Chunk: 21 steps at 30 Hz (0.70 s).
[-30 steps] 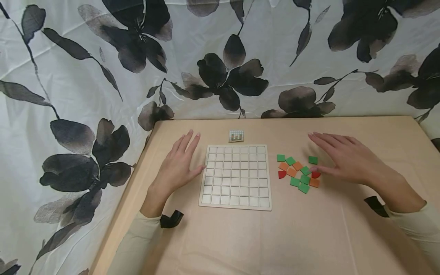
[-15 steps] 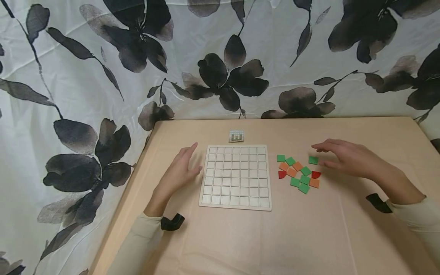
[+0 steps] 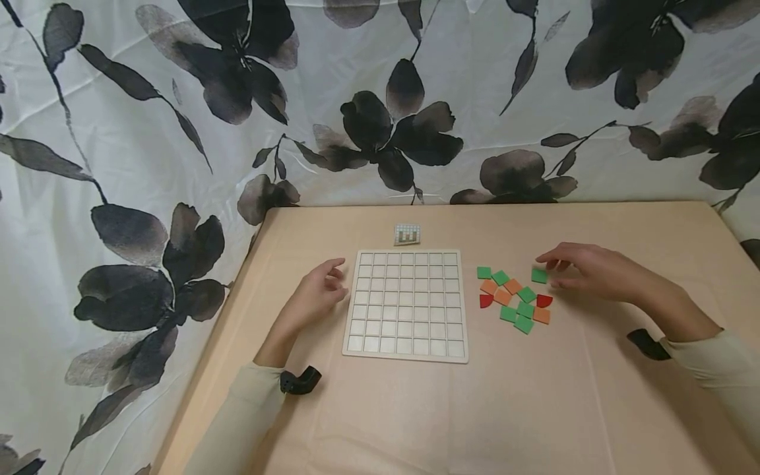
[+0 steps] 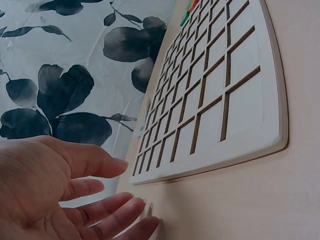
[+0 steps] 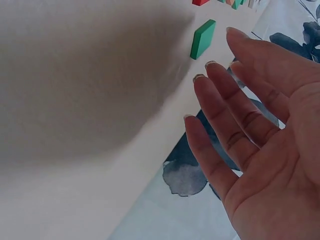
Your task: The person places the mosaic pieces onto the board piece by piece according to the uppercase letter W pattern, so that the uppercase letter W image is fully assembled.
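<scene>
A white board with a grid of square cells (image 3: pixel 406 297) lies flat on the table. Just left of it hovers my left hand (image 3: pixel 317 293), its fingers loosely bent around nothing. In the left wrist view that hand's thumb and fingers (image 4: pixel 107 210) are apart from the board's edge. My right hand (image 3: pixel 600 274) hangs above the table at the right, fingers slightly bent, holding nothing. Close by its fingertips lies a lone green square tile (image 3: pixel 539 276); the right wrist view shows a gap between this tile and the fingers.
Between board and right hand lie several green tiles (image 3: pixel 508 314), orange tiles (image 3: pixel 502 297) and two red rounded pieces, one a red piece (image 3: pixel 485 301). A small card with a printed grid (image 3: pixel 407 234) stands behind the board. A floral cloth (image 3: pixel 332 66) hangs behind the table (image 3: pixel 451 415).
Both hands went from spread, straight fingers to loosely bent ones. The left hand drew back slightly toward the person; the right hand's fingers came down near the lone green tile.
</scene>
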### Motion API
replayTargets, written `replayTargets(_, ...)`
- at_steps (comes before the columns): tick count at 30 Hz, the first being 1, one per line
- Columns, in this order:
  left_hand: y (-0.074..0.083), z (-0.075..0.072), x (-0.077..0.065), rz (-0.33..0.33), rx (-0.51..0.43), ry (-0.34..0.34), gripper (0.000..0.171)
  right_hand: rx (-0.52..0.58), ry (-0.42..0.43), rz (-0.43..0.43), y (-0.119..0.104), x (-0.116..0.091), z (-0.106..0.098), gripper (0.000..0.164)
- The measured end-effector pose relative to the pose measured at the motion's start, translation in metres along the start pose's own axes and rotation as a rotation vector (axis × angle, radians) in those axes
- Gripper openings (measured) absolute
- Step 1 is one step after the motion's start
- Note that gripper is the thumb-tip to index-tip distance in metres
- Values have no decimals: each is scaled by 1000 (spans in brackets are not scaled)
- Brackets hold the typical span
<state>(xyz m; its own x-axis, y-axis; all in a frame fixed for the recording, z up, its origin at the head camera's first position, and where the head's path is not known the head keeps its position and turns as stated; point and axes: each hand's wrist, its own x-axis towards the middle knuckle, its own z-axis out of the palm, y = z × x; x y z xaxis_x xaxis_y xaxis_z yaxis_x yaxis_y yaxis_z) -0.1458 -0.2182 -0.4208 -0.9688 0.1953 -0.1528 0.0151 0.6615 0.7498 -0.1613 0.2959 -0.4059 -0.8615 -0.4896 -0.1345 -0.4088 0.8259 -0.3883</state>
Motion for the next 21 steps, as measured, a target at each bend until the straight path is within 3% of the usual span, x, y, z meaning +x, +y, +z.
replayTargets(10,-4,9,9,-87,-117,-41,61,16,-34,-29,4,7,6,44)
replayTargets(21,-4,12,14,-117,-179,-91,66,-20,-60,-49,6,13,13,35)
